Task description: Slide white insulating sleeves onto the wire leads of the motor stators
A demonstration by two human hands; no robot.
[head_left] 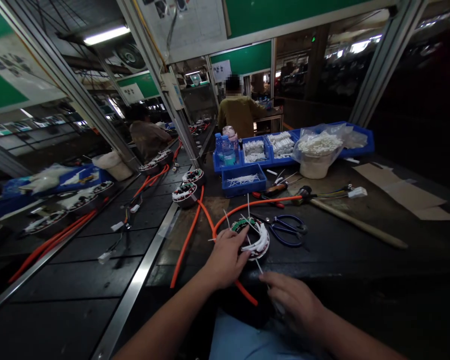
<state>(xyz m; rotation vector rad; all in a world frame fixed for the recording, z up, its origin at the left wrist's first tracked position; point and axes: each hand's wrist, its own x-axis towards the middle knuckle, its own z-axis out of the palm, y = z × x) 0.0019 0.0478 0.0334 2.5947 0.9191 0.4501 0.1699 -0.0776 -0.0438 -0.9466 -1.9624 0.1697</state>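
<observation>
A ring-shaped motor part point(261, 241) with white sleeving and green windings lies on the dark bench, several thin white ties sticking out of it. Over its left side rests my left hand point(227, 252), fingers on the ring and thumb toward its lower edge. My right hand point(292, 295) is just below the ring, fingers pinched on the end of a thin white tie point(259, 266) that runs down from it. An orange sleeved cable point(255, 202) curves around behind the ring. Blue-handled scissors point(289, 231) lie right of it.
Blue bins point(243, 188) of white ties and tubes stand behind, beside a bagged white bucket point(315, 165). A wooden stick point(360, 225) and cardboard point(397, 190) lie right. More ring parts point(185, 194) sit left by the metal-edged conveyor point(135, 285). A person point(236, 115) is farther back.
</observation>
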